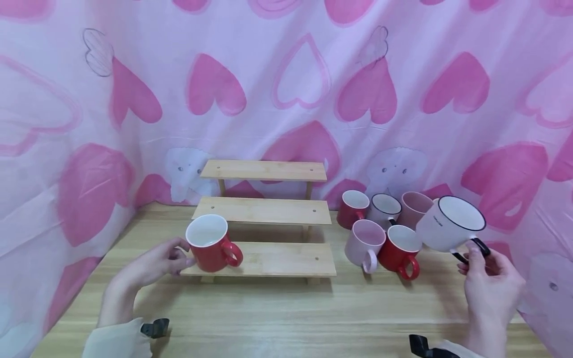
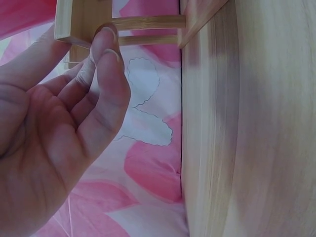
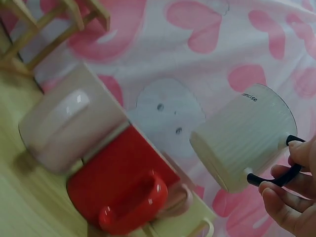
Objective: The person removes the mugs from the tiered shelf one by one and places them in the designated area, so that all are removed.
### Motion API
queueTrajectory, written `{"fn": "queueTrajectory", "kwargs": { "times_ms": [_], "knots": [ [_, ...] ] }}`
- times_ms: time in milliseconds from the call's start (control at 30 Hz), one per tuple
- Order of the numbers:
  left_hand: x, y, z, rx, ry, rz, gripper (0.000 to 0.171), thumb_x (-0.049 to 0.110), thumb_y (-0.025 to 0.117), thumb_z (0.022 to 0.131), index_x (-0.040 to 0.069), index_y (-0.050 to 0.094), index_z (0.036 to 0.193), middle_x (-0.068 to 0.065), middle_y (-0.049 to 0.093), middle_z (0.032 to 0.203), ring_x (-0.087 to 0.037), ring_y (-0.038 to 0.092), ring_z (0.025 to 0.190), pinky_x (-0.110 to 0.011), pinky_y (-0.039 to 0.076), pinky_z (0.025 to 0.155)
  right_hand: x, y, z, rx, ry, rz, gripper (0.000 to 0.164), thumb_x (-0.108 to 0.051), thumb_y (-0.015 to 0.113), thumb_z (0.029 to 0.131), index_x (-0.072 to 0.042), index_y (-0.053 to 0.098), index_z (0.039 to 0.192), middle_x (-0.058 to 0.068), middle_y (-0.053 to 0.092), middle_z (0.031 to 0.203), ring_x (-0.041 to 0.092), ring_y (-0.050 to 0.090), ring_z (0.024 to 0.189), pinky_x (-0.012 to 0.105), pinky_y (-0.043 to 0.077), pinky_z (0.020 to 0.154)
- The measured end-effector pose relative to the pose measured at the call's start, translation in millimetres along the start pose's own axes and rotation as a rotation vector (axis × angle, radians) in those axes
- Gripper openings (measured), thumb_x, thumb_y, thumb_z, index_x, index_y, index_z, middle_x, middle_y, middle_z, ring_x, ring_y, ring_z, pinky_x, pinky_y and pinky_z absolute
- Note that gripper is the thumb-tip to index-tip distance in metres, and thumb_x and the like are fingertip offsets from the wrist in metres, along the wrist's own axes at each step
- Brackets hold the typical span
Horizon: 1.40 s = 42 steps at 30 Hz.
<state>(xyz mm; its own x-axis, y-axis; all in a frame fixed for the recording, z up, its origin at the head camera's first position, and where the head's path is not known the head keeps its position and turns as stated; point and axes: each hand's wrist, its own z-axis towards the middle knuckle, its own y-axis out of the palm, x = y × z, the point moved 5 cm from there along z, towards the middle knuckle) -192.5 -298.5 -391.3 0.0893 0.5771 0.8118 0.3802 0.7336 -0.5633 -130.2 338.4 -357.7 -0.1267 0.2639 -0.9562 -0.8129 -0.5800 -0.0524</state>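
A wooden three-step shelf (image 1: 277, 259) stands on the table, and a red mug (image 1: 210, 248) with a white inside sits at the left end of its lowest step, handle toward the right. My left hand (image 1: 156, 263) is beside that mug; in the left wrist view its thumb and bent fingertips (image 2: 106, 39) pinch the end of the wooden step. Off to the right, my right hand (image 1: 492, 283) holds a white mug (image 1: 447, 223) with a black rim by its black handle (image 3: 281, 177). This mug is tilted, raised beside the other mugs.
Several mugs crowd the table right of the shelf: a red mug (image 1: 400, 248) and a pink mug (image 1: 364, 242) in front, another red mug (image 1: 352, 209), a white mug (image 1: 382, 211) and a pink mug (image 1: 412, 210) behind. A heart-print curtain (image 1: 295, 74) encloses the table (image 1: 277, 318).
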Motion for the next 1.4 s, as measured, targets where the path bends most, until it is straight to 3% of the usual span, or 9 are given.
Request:
{"fn": "queueTrajectory", "kwargs": {
  "times_ms": [233, 400, 567, 733, 867, 1033, 1167, 1400],
  "knots": [
    [-0.1, 4.3, 2.8, 0.000, -0.014, -0.027, 0.040, 0.022, 0.067, 0.093, -0.004, 0.049, 0.117, -0.008, 0.063, 0.081, -0.032, 0.062, 0.076, -0.038, 0.049, 0.072, 15, -12, 9, 0.029, 0.068, 0.022, 0.017, -0.019, 0.074, 0.088, -0.010, 0.074, 0.103, -0.013, 0.066, 0.071, -0.001, 0.060, 0.048, 0.011, 0.047, 0.049],
    [-0.1, 5.3, 0.1, 0.001, 0.004, -0.023, 0.037, 0.020, 0.066, 0.094, -0.004, 0.048, 0.116, -0.007, 0.064, 0.081, -0.031, 0.062, 0.076, -0.037, 0.048, 0.072, 24, -10, 9, 0.026, 0.035, -0.101, 0.019, -0.018, 0.068, 0.092, -0.009, 0.072, 0.108, -0.021, 0.061, 0.070, -0.006, 0.058, 0.050, 0.009, 0.046, 0.049],
    [0.3, 5.0, -0.3, 0.005, -0.005, -0.015, 0.039, 0.022, 0.067, 0.094, -0.004, 0.048, 0.116, -0.007, 0.063, 0.080, -0.031, 0.062, 0.076, -0.038, 0.048, 0.072, 39, -9, 6, 0.020, 0.033, -0.186, 0.012, -0.021, 0.067, 0.093, -0.015, 0.071, 0.102, -0.029, 0.057, 0.066, -0.010, 0.055, 0.049, 0.007, 0.042, 0.047],
    [0.4, 4.8, 2.1, -0.001, -0.027, -0.037, 0.041, 0.022, 0.067, 0.093, -0.004, 0.048, 0.118, -0.008, 0.062, 0.080, -0.032, 0.062, 0.076, -0.038, 0.050, 0.072, 51, -8, 5, 0.001, 0.046, -0.196, 0.015, -0.021, 0.066, 0.093, -0.012, 0.070, 0.104, -0.032, 0.056, 0.065, -0.011, 0.055, 0.049, 0.007, 0.041, 0.046],
    [2.1, 3.8, 2.2, 0.002, -0.016, -0.041, 0.040, 0.021, 0.067, 0.094, -0.005, 0.047, 0.118, -0.009, 0.062, 0.081, -0.032, 0.062, 0.076, -0.039, 0.050, 0.071, 61, -5, 3, 0.000, 0.018, -0.282, 0.017, -0.025, 0.063, 0.094, -0.010, 0.069, 0.097, -0.038, 0.050, 0.061, -0.018, 0.049, 0.054, 0.005, 0.036, 0.054],
    [2.7, 1.7, -0.5, 0.005, -0.024, -0.042, 0.040, 0.021, 0.067, 0.094, -0.005, 0.048, 0.117, -0.009, 0.063, 0.081, -0.032, 0.062, 0.076, -0.040, 0.050, 0.073, 79, -2, -4, -0.022, 0.084, -0.374, 0.037, -0.032, 0.059, 0.096, 0.002, 0.066, 0.110, -0.037, 0.045, 0.062, -0.014, 0.044, 0.062, 0.014, 0.032, 0.065],
    [2.7, 0.0, -2.2, 0.011, -0.035, -0.013, 0.041, 0.023, 0.068, 0.093, -0.004, 0.048, 0.118, -0.008, 0.063, 0.082, -0.030, 0.062, 0.076, -0.040, 0.048, 0.074, 91, 0, -8, -0.048, 0.177, -0.321, 0.043, -0.034, 0.060, 0.096, 0.001, 0.063, 0.122, -0.031, 0.049, 0.068, -0.013, 0.050, 0.059, 0.009, 0.040, 0.057],
    [2.3, -0.3, 0.8, -0.002, -0.037, -0.012, 0.041, 0.024, 0.068, 0.093, -0.004, 0.048, 0.117, -0.009, 0.063, 0.081, -0.032, 0.062, 0.077, -0.038, 0.049, 0.073, 96, 0, -10, -0.041, 0.157, -0.349, 0.043, -0.034, 0.059, 0.096, -0.001, 0.063, 0.122, -0.031, 0.048, 0.070, -0.013, 0.050, 0.059, 0.009, 0.039, 0.055]
  ]
}}
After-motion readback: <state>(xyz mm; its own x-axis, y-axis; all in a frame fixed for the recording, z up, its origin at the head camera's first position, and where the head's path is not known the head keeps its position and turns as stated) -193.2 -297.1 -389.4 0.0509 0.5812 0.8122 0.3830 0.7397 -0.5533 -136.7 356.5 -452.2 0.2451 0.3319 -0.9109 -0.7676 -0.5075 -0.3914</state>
